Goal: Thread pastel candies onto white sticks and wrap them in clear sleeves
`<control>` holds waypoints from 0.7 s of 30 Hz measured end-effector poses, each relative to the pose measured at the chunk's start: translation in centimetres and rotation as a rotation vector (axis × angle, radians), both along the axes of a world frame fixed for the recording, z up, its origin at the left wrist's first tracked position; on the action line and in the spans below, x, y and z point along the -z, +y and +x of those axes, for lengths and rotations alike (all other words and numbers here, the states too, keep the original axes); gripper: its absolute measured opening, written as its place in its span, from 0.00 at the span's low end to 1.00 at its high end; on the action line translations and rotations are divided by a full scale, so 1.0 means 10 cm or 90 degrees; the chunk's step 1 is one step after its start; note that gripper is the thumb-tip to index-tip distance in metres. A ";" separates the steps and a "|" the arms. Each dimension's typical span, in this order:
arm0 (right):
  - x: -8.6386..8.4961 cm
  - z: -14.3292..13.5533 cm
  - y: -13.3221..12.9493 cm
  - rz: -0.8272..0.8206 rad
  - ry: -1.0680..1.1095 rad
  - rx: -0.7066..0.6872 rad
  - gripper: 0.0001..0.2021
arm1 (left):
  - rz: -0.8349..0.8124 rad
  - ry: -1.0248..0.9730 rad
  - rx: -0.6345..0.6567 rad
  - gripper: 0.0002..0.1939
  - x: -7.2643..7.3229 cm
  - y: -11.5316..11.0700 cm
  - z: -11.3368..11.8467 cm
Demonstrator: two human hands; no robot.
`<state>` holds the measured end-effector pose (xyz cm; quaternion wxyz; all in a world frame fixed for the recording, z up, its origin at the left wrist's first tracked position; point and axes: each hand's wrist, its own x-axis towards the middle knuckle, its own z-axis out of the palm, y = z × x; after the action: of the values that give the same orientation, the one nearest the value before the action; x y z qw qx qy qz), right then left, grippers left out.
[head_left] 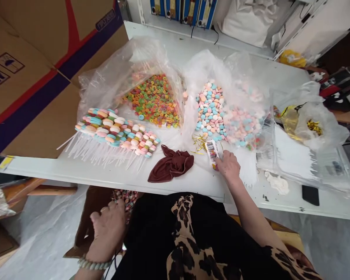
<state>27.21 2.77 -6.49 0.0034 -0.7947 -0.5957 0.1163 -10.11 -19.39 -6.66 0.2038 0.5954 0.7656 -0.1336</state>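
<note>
My right hand (229,166) reaches onto the table. Its fingertips are closed at the edge of a small printed plastic wrapper (212,152). Thin gold twist ties (200,143) lie scattered beside that wrapper. Below the table edge, my left hand (109,225) hangs with fingers apart and nothing in them. It is over an open cardboard box (89,217) holding wrapped candy sticks (125,197). On the left of the table lie rows of candy skewers (113,128), pastel candies threaded on white sticks (105,155).
Behind are plastic bags of ring candies (154,101) and pastel candies (210,109). A brown cloth (172,165) lies centrally. At right are a clear tray (297,159), a bag of gold ties (315,126) and a black phone (310,195). A large carton (46,77) stands left.
</note>
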 end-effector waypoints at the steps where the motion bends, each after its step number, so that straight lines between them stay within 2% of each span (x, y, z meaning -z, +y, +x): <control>1: 0.05 0.06 0.03 -0.025 0.014 0.013 0.20 | 0.009 0.001 0.018 0.15 -0.02 0.08 0.07; 4: 0.15 0.10 0.07 -0.050 0.120 0.078 0.17 | 0.025 -0.049 0.075 0.17 -0.16 0.43 0.34; 7: 0.18 0.10 0.06 -0.019 0.161 0.112 0.09 | 0.056 -0.187 0.046 0.15 -0.33 0.77 0.60; 9: 0.17 0.11 0.05 -0.006 0.154 0.114 0.09 | 0.078 -0.331 0.025 0.14 -0.38 0.96 0.73; 12: 0.13 0.16 0.02 0.026 0.155 0.124 0.09 | 0.081 -0.558 0.017 0.13 -0.35 1.19 0.90; 14: 0.09 0.21 0.00 0.091 0.187 0.122 0.08 | 0.068 -0.654 0.004 0.13 -0.28 1.32 1.03; 16: 0.04 0.25 -0.03 0.170 0.277 0.126 0.05 | 0.038 -0.727 -0.014 0.12 -0.23 1.41 1.17; 18: -0.03 0.26 -0.07 0.241 0.428 0.136 0.04 | -0.005 -0.810 -0.064 0.13 -0.23 1.49 1.34; 21: -0.17 0.14 -0.16 0.250 0.669 0.122 0.07 | -0.076 -0.961 -0.232 0.18 -0.32 1.59 1.57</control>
<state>28.65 1.14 -4.83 0.4579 -0.6648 -0.4499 0.3822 5.58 -3.49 -3.48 0.7200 0.3781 0.4971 0.3026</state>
